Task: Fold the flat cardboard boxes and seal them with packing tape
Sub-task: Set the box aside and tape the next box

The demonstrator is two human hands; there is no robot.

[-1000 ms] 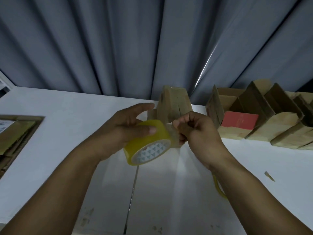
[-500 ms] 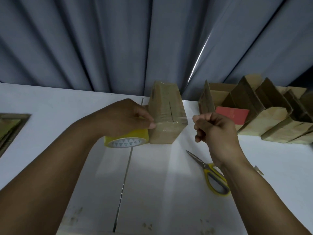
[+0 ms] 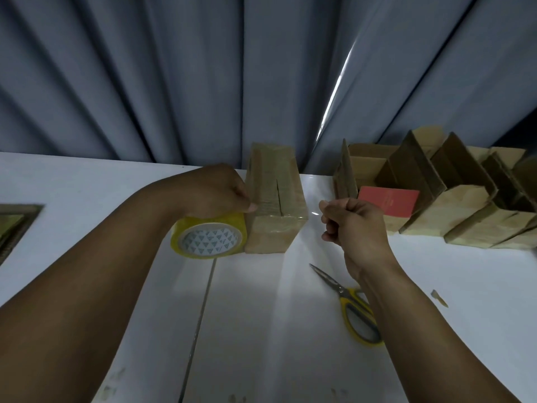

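Seen from the head camera, the left hand (image 3: 215,193) reaches forward, fingers curled over the yellow tape roll (image 3: 210,238). The roll stands on edge on the white table (image 3: 101,193), touching the left side of the folded cardboard box (image 3: 276,210). The right hand (image 3: 353,225), raised just right of the box, pinches a clear tape strip (image 3: 313,212). Scissors (image 3: 344,293) lie beneath that forearm.

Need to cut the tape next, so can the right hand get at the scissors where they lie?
Probably yes. The scissors lie on the table beside the forearm of the right hand, nothing between. But its grip seems to pinch the tape strip stretched from the box, so it must let go first.
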